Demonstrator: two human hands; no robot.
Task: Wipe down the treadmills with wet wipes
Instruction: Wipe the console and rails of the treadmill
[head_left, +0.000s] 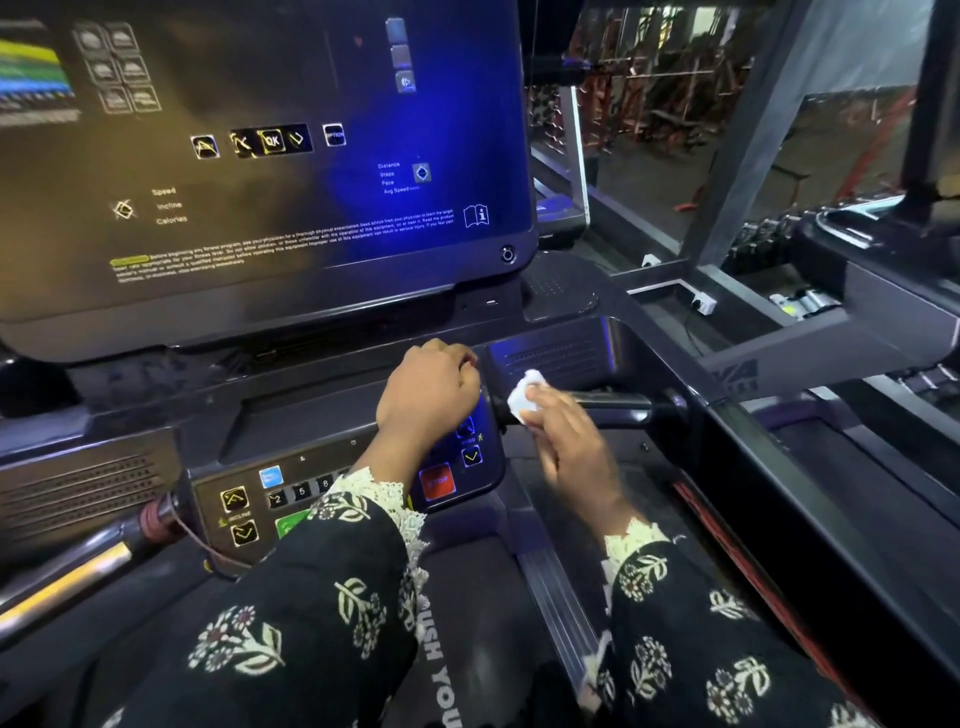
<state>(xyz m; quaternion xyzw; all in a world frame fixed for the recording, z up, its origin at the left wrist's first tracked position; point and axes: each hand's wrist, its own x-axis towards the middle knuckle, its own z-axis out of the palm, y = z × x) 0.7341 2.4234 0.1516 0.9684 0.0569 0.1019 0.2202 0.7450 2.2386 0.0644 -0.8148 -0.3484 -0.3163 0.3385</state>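
I stand at a dark treadmill console (311, 405) with a large lit screen (270, 145) above it. My right hand (566, 441) holds a crumpled white wet wipe (524, 397) pressed against the black right handlebar (618, 404). My left hand (428, 397) rests as a closed fist on the right top edge of the button panel (291, 499); whether it grips anything is hidden. Both arms wear black floral sleeves with lace cuffs.
A red stop button (437, 482) and arrow keys sit just below my left hand. A metal left handlebar (78, 571) runs at the lower left. A neighbouring treadmill (857, 332) stands to the right, with gym racks beyond glass at the back.
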